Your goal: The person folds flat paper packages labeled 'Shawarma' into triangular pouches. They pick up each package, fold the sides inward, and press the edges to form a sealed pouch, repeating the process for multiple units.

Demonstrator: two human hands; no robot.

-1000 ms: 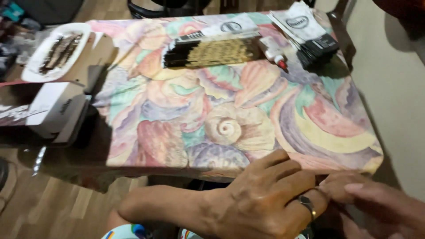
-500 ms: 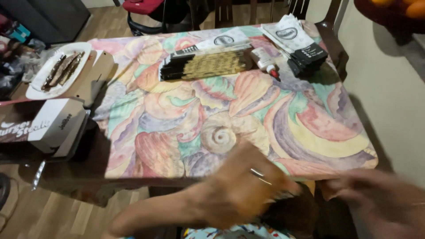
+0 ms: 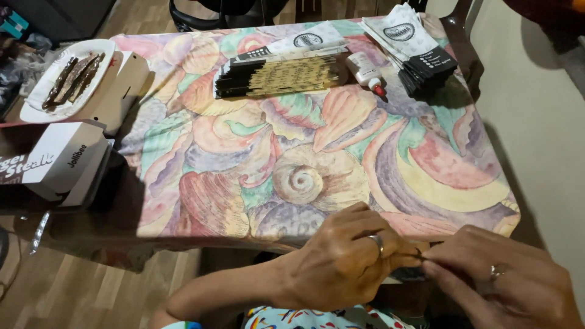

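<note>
small dark item [image 3: 418,253], perhaps a band, pinched between left hand [image 3: 344,262], right hand [image 3: 506,283] fingertips

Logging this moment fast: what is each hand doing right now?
Left hand: fingers pinched shut on a small thin dark item, too small to identify.
Right hand: fingertips pinched on the same item.

warm indoor light falls evenly on the painted shell cloth [image 3: 317,152], bright and sharp at its middle. the counter [image 3: 67,225] edge at left sits in deep shadow. the left hand [image 3: 341,262] and right hand [image 3: 512,280] look slightly soft with blur. the wall [image 3: 536,122] carries dark shadows.
</note>
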